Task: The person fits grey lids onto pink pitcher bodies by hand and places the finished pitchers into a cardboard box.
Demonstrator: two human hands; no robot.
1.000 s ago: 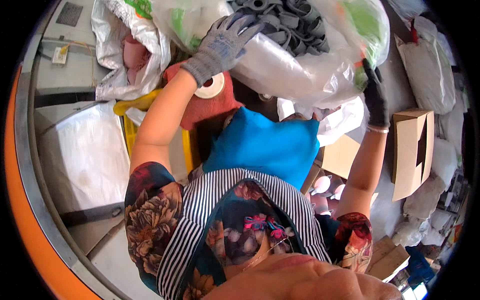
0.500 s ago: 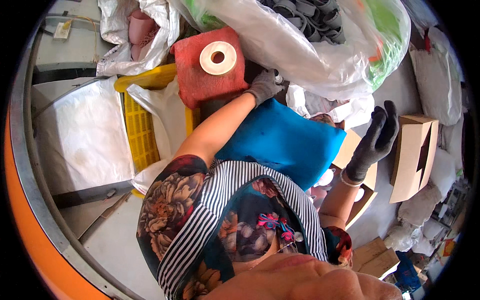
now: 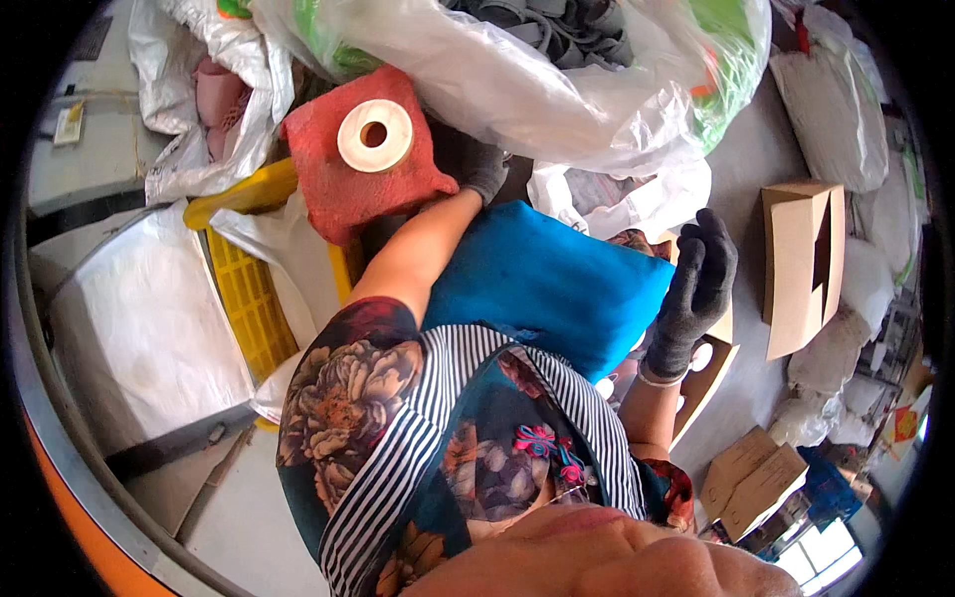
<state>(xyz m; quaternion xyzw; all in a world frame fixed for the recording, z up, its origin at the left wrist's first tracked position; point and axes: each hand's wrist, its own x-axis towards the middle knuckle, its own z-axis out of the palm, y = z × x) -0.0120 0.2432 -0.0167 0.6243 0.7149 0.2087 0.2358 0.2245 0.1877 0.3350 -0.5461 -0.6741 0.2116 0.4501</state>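
gloves [image 3: 696,289]: dark grey knit, matt
blue cushion [image 3: 542,284]: smooth cloth, slight sheen
red block [image 3: 363,174]: rough, matt
tape roll [image 3: 374,135]: pale paper core
big bag [image 3: 557,80]: clear glossy plastic film
yellow crate [image 3: 264,298]: moulded plastic
box [image 3: 801,264]: matt cardboard

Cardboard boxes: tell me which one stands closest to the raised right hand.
The small tan box partly hidden behind the right hand and wrist; the taller open box stands apart further right, and the others lie lower down.

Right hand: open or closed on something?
Open. The gloved right hand is raised beside the blue cushion, fingers extended, nothing held.
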